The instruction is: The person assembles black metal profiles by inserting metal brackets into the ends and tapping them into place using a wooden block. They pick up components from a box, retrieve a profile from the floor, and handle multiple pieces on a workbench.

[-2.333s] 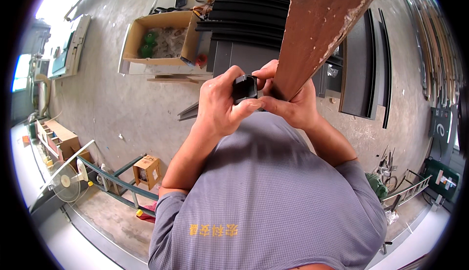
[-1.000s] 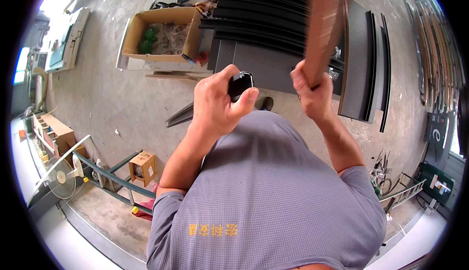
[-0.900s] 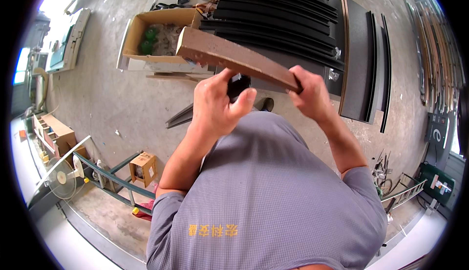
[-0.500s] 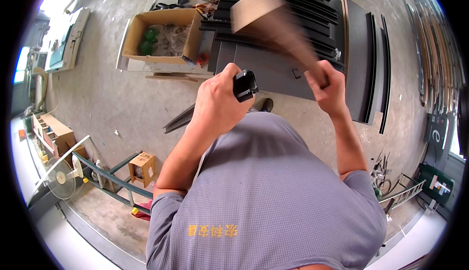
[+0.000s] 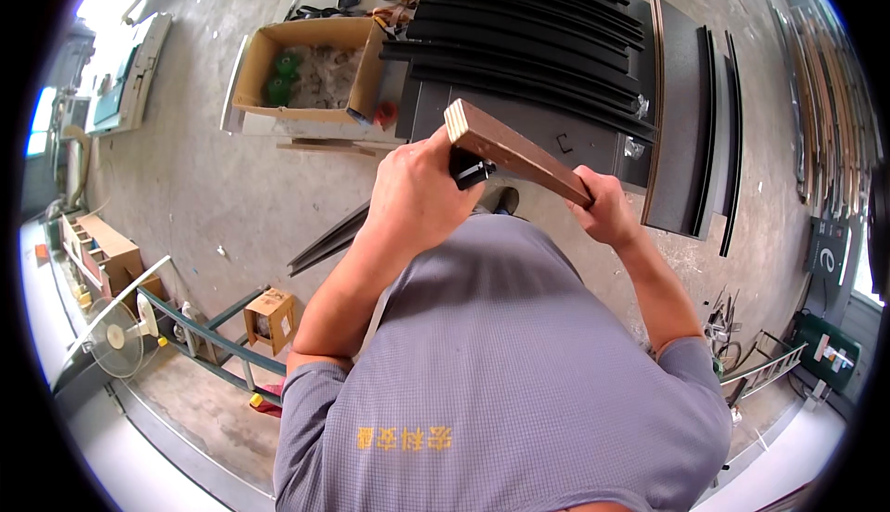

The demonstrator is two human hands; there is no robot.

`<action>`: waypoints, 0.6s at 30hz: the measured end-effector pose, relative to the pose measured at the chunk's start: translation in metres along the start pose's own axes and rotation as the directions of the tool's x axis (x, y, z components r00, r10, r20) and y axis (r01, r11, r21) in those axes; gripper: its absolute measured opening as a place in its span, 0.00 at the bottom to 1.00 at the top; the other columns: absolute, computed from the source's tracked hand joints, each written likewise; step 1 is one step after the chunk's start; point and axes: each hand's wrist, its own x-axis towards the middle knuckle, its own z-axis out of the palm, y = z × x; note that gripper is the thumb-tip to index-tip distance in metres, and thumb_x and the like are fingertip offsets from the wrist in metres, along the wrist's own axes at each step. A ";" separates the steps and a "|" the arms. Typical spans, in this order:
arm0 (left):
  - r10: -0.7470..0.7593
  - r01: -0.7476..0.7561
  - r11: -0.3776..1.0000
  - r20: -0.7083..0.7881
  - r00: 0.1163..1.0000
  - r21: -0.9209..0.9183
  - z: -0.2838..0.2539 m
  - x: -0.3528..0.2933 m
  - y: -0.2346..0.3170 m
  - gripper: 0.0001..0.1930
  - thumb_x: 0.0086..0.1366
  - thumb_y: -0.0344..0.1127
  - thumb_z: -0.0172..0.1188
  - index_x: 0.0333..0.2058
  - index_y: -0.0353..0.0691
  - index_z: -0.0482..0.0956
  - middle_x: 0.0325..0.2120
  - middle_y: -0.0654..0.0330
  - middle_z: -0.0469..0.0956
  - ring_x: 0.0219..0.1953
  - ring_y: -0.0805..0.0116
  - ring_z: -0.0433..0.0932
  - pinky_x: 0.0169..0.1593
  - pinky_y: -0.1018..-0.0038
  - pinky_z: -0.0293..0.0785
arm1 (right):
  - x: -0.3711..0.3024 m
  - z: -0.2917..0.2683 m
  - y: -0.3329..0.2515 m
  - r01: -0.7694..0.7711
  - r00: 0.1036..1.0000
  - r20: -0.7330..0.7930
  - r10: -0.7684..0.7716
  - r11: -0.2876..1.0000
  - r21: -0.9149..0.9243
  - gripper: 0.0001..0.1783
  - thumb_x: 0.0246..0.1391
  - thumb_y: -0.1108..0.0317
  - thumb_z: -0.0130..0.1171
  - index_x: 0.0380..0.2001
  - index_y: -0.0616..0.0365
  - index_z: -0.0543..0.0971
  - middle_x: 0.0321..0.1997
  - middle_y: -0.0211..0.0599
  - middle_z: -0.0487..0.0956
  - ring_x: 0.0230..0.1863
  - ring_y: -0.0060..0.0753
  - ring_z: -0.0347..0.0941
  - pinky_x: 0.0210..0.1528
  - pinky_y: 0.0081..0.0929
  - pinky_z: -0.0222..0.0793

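Left hand [image 5: 417,202] grip clamped on small black tool [image 5: 470,172]; right hand [image 5: 603,208] grip closed round brown wooden board [image 5: 514,151], held chest-high, tilted. Below: black strips [image 5: 528,39], cardboard box [image 5: 311,72], concrete floor [image 5: 222,197].

Bare concrete workshop floor [image 5: 213,178] in daylight.
Open cardboard box [image 5: 311,72], black curved strips [image 5: 528,25], standing fan [image 5: 116,336] at left.

Bare concrete floor [image 5: 232,188] lies open left of the hands; ahead, stacked black strips [image 5: 528,39] and dark panels [image 5: 681,123] crowd the ground; a cardboard box [image 5: 306,72] blocks the far left.
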 end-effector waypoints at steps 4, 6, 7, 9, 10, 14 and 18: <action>-0.067 0.067 0.997 -0.006 0.998 0.036 0.001 0.002 -0.003 0.12 0.54 0.32 0.65 0.35 0.33 0.76 0.26 0.42 0.80 0.34 0.39 0.80 0.39 0.58 0.77 | -0.003 -0.008 0.002 -0.214 0.880 -0.244 0.407 0.800 0.561 0.09 0.66 0.73 0.60 0.30 0.57 0.74 0.22 0.22 0.67 0.23 0.13 0.60 0.25 0.20 0.55; -0.069 0.069 0.997 0.016 0.997 0.021 0.001 0.004 -0.001 0.12 0.54 0.32 0.65 0.36 0.33 0.76 0.26 0.42 0.80 0.35 0.38 0.80 0.40 0.57 0.77 | -0.009 0.007 0.006 -0.072 0.912 -0.319 0.259 0.866 0.496 0.06 0.59 0.78 0.61 0.30 0.58 0.74 0.24 0.23 0.70 0.23 0.15 0.60 0.25 0.20 0.55; -0.067 0.067 0.998 0.021 0.997 0.010 0.000 0.006 0.000 0.13 0.54 0.32 0.65 0.36 0.33 0.76 0.27 0.42 0.80 0.35 0.38 0.80 0.40 0.57 0.77 | -0.026 0.011 0.026 -0.106 0.976 -0.175 0.130 0.984 0.144 0.05 0.58 0.79 0.60 0.31 0.58 0.75 0.25 0.23 0.71 0.23 0.15 0.61 0.25 0.20 0.56; -0.067 0.067 0.998 0.000 0.998 -0.004 0.004 0.006 -0.007 0.13 0.55 0.33 0.65 0.37 0.33 0.77 0.27 0.41 0.80 0.36 0.38 0.80 0.41 0.57 0.77 | -0.011 0.001 0.019 -0.038 0.996 -0.088 0.035 0.998 -0.039 0.05 0.55 0.81 0.59 0.33 0.59 0.75 0.25 0.27 0.72 0.23 0.18 0.64 0.26 0.22 0.59; -0.073 0.073 0.997 -0.007 0.997 -0.013 0.005 0.003 -0.010 0.13 0.55 0.33 0.65 0.38 0.33 0.77 0.28 0.41 0.81 0.36 0.37 0.80 0.41 0.57 0.77 | -0.006 -0.006 0.010 -0.002 0.999 -0.032 -0.002 0.992 -0.125 0.06 0.54 0.82 0.59 0.33 0.60 0.76 0.25 0.29 0.73 0.23 0.19 0.65 0.26 0.23 0.61; -0.093 0.089 0.993 0.045 0.995 0.078 0.002 0.004 -0.008 0.16 0.55 0.33 0.66 0.41 0.33 0.78 0.30 0.41 0.81 0.37 0.37 0.80 0.42 0.57 0.77 | -0.008 -0.011 -0.004 -0.227 0.918 -0.211 0.335 0.883 0.411 0.09 0.53 0.78 0.64 0.33 0.61 0.73 0.22 0.42 0.65 0.24 0.33 0.69 0.27 0.29 0.63; -0.093 0.091 0.995 0.057 0.994 0.046 0.003 0.003 -0.011 0.16 0.55 0.33 0.66 0.41 0.33 0.78 0.30 0.41 0.81 0.38 0.37 0.80 0.43 0.56 0.77 | -0.016 -0.001 0.002 -0.156 0.987 0.031 0.157 0.987 -0.031 0.10 0.54 0.79 0.65 0.34 0.60 0.72 0.23 0.44 0.67 0.24 0.39 0.70 0.29 0.32 0.66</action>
